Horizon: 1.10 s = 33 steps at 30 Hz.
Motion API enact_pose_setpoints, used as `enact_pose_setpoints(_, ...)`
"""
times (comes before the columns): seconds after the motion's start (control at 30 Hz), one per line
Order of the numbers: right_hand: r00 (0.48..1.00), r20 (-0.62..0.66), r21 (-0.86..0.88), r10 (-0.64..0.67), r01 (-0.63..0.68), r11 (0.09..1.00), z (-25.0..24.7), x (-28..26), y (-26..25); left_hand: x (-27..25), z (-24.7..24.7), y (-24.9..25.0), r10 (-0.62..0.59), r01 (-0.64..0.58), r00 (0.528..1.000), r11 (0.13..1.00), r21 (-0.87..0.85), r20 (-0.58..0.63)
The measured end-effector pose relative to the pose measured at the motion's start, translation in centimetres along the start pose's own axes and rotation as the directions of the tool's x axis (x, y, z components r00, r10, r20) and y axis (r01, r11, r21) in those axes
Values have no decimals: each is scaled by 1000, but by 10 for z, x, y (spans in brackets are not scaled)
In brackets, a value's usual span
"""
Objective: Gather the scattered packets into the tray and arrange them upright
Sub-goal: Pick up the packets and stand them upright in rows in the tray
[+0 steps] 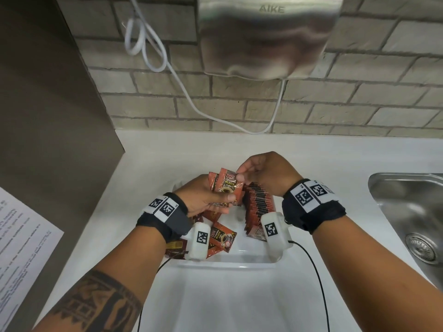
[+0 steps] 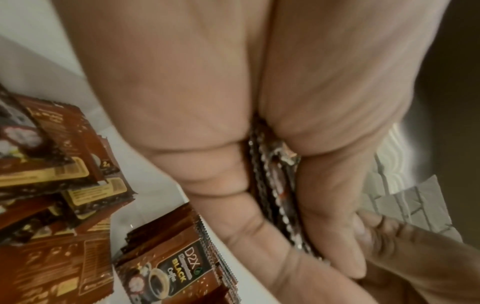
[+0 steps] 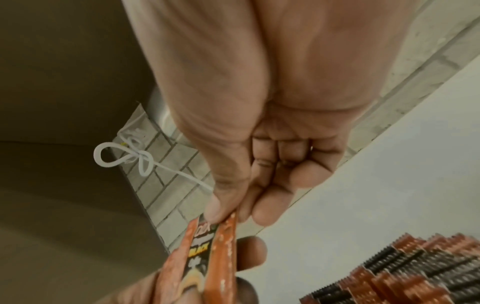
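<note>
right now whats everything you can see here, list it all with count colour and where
held packets: a small bunch, red-brown, in both hands above the tray
upright packets: one row, count unclear, red-brown and black, right part of the tray
loose packets: several, red-brown, lying flat in the tray's left part
tray: one, white, on the counter
counter: one, white, below the brick wall
hand dryer: one, silver, on the wall
cord: one, white, hanging from the dryer
sink: one, steel, right
paper: one sheet, white, left
left hand: grips the bunch
right hand: pinches the front packet's top
</note>
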State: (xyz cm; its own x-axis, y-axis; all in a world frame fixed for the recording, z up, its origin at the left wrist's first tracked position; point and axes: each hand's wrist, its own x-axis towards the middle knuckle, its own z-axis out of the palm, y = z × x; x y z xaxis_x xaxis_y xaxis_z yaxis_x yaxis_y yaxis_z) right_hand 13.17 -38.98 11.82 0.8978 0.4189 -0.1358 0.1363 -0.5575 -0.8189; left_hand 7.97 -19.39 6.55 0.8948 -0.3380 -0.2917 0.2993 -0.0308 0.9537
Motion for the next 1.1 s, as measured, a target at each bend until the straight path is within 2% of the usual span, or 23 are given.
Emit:
enact_pose_setpoints(0.1, 999, -27, -39, -21, 19, 999, 0, 0, -5, 0, 0, 1, 22, -20, 999, 999, 49, -45)
enact_pose_setpoints(0.17, 997, -74, -108, -24, 15, 994, -1, 1, -5, 1, -4, 2, 0, 13, 997, 988, 155, -81)
enact_pose_setpoints(0.23, 993, -115, -176, -15, -5, 984, -2, 2, -4, 0, -12, 1, -99, 133, 987, 946, 294, -127)
enact_pose_setpoints(0.3, 994, -111, -255, -10, -18, 967, -1, 4, 0, 0, -18, -2, -274, 322, 946, 856, 406, -172)
enact_pose_setpoints(0.37, 994, -107, -345, 10, -47, 937, 3, 7, 6, 3, -17, -6, -381, 415, 908, 765, 492, -174)
enact_pose_setpoints(0.5, 988, -123, -442, 99, -143, 886, 19, 17, 18, 17, -4, -13, -414, 384, 905, 697, 606, -98)
enact_pose_setpoints(0.73, 975, -110, -512, 194, -223, 830, 36, 25, 24, 37, 13, -19, -421, 346, 901, 553, 758, -105)
enact_pose_setpoints(0.93, 970, -103, -554, 221, -241, 797, 43, 32, 29, 45, 13, -19, -445, 358, 889, 541, 761, -102)
enact_pose_setpoints(1.1, 973, -99, -544, 210, -230, 807, 43, 34, 33, 47, 15, -18, -457, 378, 882, 532, 758, -119)
